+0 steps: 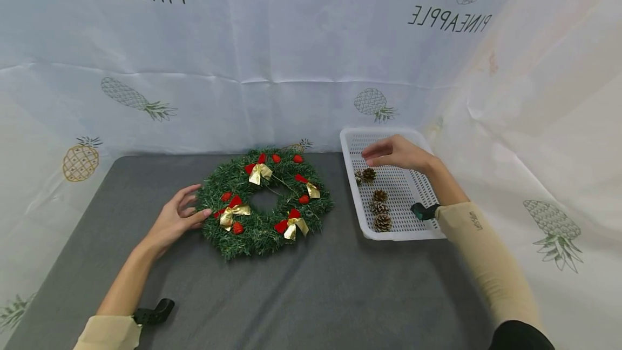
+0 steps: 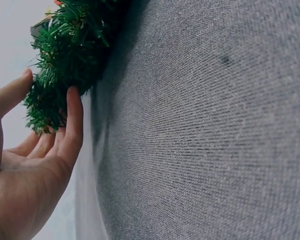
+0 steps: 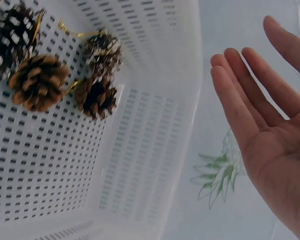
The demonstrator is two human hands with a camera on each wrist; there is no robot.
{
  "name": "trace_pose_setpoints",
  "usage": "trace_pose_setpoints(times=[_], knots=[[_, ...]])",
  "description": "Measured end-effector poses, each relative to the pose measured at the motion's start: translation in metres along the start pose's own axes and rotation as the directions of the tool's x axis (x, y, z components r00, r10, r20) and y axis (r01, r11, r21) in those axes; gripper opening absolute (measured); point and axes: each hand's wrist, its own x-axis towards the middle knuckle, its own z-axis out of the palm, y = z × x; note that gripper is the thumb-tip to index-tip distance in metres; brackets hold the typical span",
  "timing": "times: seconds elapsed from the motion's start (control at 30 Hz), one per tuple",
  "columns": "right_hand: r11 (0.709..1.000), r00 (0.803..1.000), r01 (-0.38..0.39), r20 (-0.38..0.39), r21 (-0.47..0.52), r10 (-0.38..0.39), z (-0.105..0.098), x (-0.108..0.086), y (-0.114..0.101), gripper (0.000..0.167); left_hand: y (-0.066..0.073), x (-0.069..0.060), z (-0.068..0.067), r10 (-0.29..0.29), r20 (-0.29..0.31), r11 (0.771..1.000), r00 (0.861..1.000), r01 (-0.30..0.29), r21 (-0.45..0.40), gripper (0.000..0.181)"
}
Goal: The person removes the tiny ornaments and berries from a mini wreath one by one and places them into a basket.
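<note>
A green wreath (image 1: 262, 239) with red-and-gold bows (image 1: 235, 212) and red berry-like ornaments lies on the grey-covered table. My left hand (image 1: 175, 217) holds its left edge. In the left wrist view, the thumb and fingers (image 2: 74, 117) stand on opposite sides of the green sprigs (image 2: 65, 75). Over the back part of a white perforated basket (image 1: 358, 207) hovers my right hand (image 1: 400, 154), nothing in it. The right wrist view shows its fingers extended and thumb apart. Several pine cones (image 1: 382, 222) lie in the basket's left part, some white-tipped, some with gold cords (image 3: 70, 31).
A pale curtain (image 1: 291, 42) printed with pineapples hangs behind the table and along its right side. The grey cloth (image 1: 301, 296) spreads in front of the wreath and basket. Black wrist mounts (image 1: 154, 312) stick out from both sleeves.
</note>
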Motion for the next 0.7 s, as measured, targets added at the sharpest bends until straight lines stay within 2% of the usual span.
trace_pose_setpoints(times=[0.27, 0.7], knots=[[0.995, 0.998, 0.063, -0.034, 0.076, -0.06, 0.013, 0.012, -0.016, 0.043, 0.0, 0.0, 0.0, -0.004, -0.001, 1.0, 1.0, 0.004, -0.007, 0.091], [0.986, 0.994, 0.109, 0.017, 0.125, -0.112, 0.052, 0.024, -0.05, 0.044, 0.0, -0.001, 0.001, -0.003, -0.004, 1.0, 1.0, 0.003, 0.004, 0.089]])
